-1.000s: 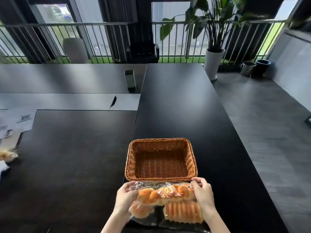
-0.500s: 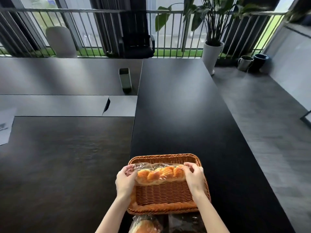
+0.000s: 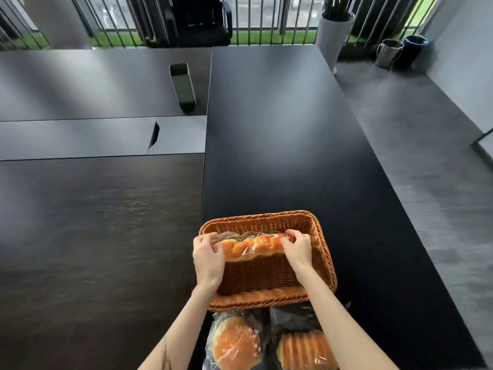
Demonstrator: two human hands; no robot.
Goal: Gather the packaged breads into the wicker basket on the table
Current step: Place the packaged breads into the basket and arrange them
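Note:
A brown wicker basket (image 3: 324, 252) stands on the black table near its front edge. Inside it, along the far wall, lies a braided bread in clear wrap (image 3: 252, 248). My left hand (image 3: 208, 256) grips its left end and my right hand (image 3: 297, 248) grips its right end. In front of the basket, on the table, a wrapped round bun (image 3: 236, 343) lies at the left and a wrapped ridged loaf (image 3: 304, 351) at the right, partly hidden by my right forearm.
A dark rectangular container (image 3: 182, 85) stands on the grey table section at the back. The table's right edge (image 3: 394, 198) drops to a grey floor. A white plant pot (image 3: 330, 36), metal bins (image 3: 388, 53) and railings are beyond the far end.
Both hands lifted the braided bread off the other packages and carried it forward into the basket, lowering it toward the far side. The camera view tilted down.

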